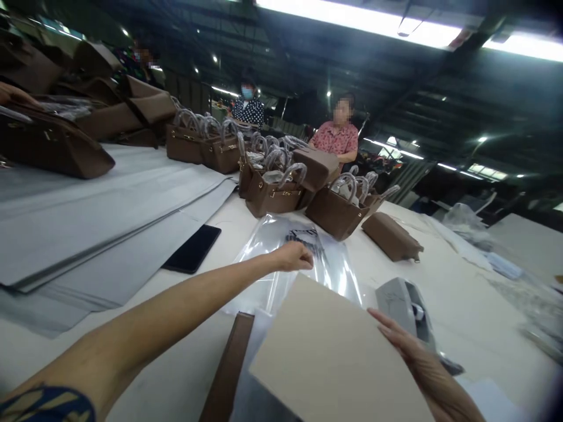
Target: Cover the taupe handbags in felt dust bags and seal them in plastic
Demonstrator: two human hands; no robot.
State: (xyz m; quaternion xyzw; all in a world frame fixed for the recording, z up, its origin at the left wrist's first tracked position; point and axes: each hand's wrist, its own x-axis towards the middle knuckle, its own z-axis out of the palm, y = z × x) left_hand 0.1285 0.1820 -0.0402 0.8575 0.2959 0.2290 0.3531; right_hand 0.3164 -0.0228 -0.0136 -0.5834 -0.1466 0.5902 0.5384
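My left hand (294, 257) reaches forward over a stack of clear plastic bags (257, 249) with dark print. Its fingers are curled closed; whatever they pinch, if anything, is hidden. At the lower right, my right hand (411, 349) grips the right edge of a flat beige board (338, 357), which is tilted in front of me. Partly under the board, a long brown leather-like piece (231, 366) lies on the table. A grey tape dispenser (402, 305) stands just beyond my right hand.
Several brown handbags (272, 196) with plastic-wrapped handles stand across the table; another brown bag (391, 236) lies to the right. Grey sheets (109, 217) cover the left, near a black phone (193, 249). Co-workers (336, 138) are at the far side. Another person's hand (17, 94) touches bags at left.
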